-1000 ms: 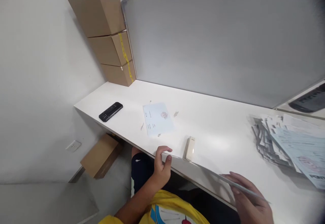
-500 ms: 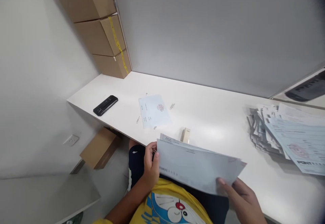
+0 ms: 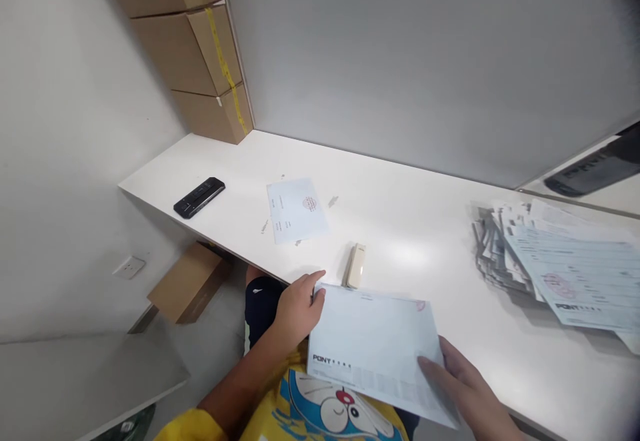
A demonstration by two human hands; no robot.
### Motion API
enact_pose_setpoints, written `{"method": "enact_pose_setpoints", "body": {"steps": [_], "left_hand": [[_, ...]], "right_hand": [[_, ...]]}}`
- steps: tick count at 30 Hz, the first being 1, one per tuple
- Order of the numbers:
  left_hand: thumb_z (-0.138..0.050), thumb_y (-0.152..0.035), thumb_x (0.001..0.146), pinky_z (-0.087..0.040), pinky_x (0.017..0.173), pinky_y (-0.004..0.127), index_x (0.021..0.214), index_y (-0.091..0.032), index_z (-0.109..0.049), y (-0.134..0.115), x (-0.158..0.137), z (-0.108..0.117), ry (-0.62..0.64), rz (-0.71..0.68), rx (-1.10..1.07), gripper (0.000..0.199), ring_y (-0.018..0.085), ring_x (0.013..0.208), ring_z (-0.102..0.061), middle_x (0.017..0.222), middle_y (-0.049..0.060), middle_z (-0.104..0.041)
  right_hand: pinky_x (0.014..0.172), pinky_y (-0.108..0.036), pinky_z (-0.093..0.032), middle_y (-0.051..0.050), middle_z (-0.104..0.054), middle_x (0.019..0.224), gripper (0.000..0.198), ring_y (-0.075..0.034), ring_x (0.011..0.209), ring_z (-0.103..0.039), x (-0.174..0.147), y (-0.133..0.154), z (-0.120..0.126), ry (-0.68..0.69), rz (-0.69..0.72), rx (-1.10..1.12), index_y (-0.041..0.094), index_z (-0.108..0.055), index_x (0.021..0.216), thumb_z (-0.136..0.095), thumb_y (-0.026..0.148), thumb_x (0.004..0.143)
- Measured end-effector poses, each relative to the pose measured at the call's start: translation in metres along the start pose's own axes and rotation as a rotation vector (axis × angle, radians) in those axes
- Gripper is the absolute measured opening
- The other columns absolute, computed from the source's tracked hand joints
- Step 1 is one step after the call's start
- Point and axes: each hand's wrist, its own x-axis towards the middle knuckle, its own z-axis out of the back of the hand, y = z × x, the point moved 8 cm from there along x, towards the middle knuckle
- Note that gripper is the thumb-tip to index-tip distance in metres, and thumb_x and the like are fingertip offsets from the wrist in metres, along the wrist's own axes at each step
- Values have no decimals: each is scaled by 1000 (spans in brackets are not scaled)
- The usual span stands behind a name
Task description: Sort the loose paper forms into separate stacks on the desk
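A stack of pale blue printed paper sheets (image 3: pixel 370 338) is held over the table's front edge, tilted toward me. Dark "PONY" lettering shows at its lower left and a red stamp at its upper right corner. My left hand (image 3: pixel 300 304) grips the upper left corner, thumb on top and index finger stretched past the edge. The right edge is pinched by my right hand (image 3: pixel 457 378), its thumb lying on the top sheet. Just beyond the stack lies a cream-coloured stapler (image 3: pixel 355 266). Farther off, a single stamped sheet (image 3: pixel 297 210) lies flat.
A messy pile of papers (image 3: pixel 575 268) covers the table's right part. A black phone (image 3: pixel 199 197) lies at the left. Cardboard boxes (image 3: pixel 205 54) are stacked at the back left corner, and another box (image 3: pixel 190 284) sits below the table. A grey panel (image 3: pixel 400 61) rises behind the white table (image 3: pixel 415 208).
The paper stack has come down lower and turned its face up more, its edges now lined up. My left fingers have shifted onto its upper edge. The camera view has moved slightly.
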Motion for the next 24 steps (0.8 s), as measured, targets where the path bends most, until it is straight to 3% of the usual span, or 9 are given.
{"method": "enact_pose_setpoints", "body": {"steps": [5,16,20,24], "left_hand": [[-41,-24,99,-54,87,35,119,-22,-68,-5,8,-6,93,-19,71,33,23,101,-68,114,5,-72],[-46,-21,98,-54,89,37,117,-23,-67,-25,30,-16,-3,-165,184,28,23,107,-63,107,5,-70],[-45,-24,99,-56,90,41,121,-21,-65,-28,32,-13,-41,-179,206,30,26,110,-63,113,8,-70],[-44,-29,101,-49,106,47,143,-20,-51,-42,29,-17,-73,-466,194,43,28,132,-54,141,12,-60]], "right_hand": [[73,-35,-56,-8,-77,103,54,-32,93,-71,-5,-2,0,-61,24,46,22,-68,112,-73,53,69],[68,-32,-56,-5,-77,95,54,-30,88,-72,8,-16,41,-176,10,77,22,-67,109,-76,49,63],[71,-32,-57,-4,-77,97,51,-29,90,-72,7,-13,44,-179,8,109,22,-67,109,-76,47,66],[72,-33,-57,-3,-78,99,50,-29,91,-71,7,-13,46,-216,15,142,23,-68,110,-77,46,66]]}}
